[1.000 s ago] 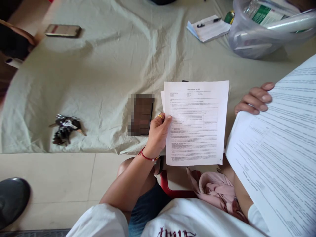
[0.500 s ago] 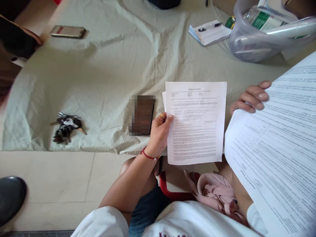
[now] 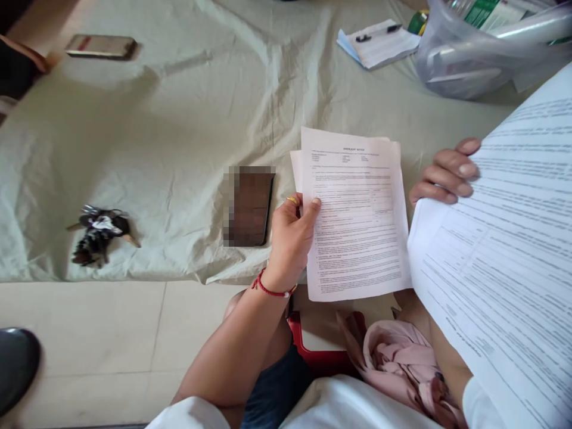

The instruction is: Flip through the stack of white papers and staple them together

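My left hand (image 3: 295, 232), with a ring and a red bracelet, pinches the left edge of printed sheets (image 3: 357, 238) between thumb and fingers. A second page peeks out behind the front one. At the right, my right hand (image 3: 449, 173) curls its fingers over the edge of a larger-looking printed paper (image 3: 504, 250), held close and tilted. That paper hides most of my right forearm. Just left of my left hand, a dark brown phone or case (image 3: 251, 208), partly blurred out, lies on the cloth-covered table (image 3: 179, 149).
A bunch of keys (image 3: 102, 232) lies near the table's front edge, and a phone (image 3: 102, 46) at the far left. Folded papers with a pen (image 3: 379, 44) sit beside a clear plastic bag (image 3: 469, 65) holding a bottle. Pink cloth (image 3: 397, 363) rests by my lap.
The sheets in my left hand have tilted and fanned slightly, showing more of the page behind. My view has shifted a little, with the keys and phones now further left.
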